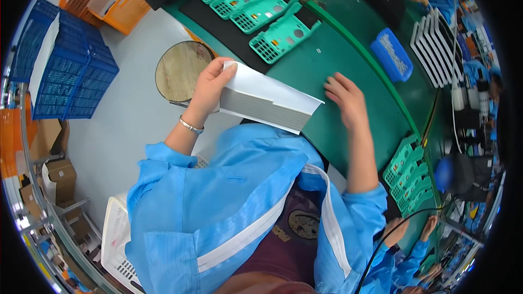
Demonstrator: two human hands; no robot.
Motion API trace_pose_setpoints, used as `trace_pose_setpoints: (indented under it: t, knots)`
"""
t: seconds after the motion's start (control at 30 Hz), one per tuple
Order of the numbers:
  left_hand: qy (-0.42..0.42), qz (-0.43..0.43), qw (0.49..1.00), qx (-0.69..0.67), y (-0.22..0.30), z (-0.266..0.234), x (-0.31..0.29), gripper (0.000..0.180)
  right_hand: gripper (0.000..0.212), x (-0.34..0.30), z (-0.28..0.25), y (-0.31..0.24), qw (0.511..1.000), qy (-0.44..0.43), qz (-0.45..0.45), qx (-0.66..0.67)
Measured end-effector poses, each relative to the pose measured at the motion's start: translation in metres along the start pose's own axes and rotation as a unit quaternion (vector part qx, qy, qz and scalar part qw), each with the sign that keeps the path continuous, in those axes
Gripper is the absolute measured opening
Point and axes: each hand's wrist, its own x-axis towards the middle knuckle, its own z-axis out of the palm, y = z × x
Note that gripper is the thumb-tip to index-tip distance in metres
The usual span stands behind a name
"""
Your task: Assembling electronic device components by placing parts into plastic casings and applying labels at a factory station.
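My left hand pinches the upper left corner of a white sheet between thumb and fingers. Rows of thin grey strips cover its lower part, and the upper part is bare white. The sheet is held tilted above my lap, at the edge of the green table. Beyond the sheet's right end, my right hand hovers over the table, apart from the sheet. Its fingers are loosely bent and a little spread, slightly blurred, with nothing visible in them.
Several teal plastic frames lie on a black mat at the table's far side; more teal frames are at right. A blue bin stands beyond the green ledge. A round stool and blue crates stand left. Co-workers' hands show at right.
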Motion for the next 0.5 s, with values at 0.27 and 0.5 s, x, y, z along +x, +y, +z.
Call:
trace_pose_setpoints:
  t: [0.27, 0.5]
  knots:
    - [0.060, -0.019, 0.998, 0.004, -0.011, -0.030, -0.023, 0.018, 0.103, 0.068, 0.117, -0.027, 0.987, 0.014, 0.068, 0.148]
    - [0.029, -0.009, 0.999, -0.019, 0.001, -0.018, -0.021, 0.017, 0.109, 0.089, 0.128, -0.042, 0.996, -0.001, 0.073, 0.043]
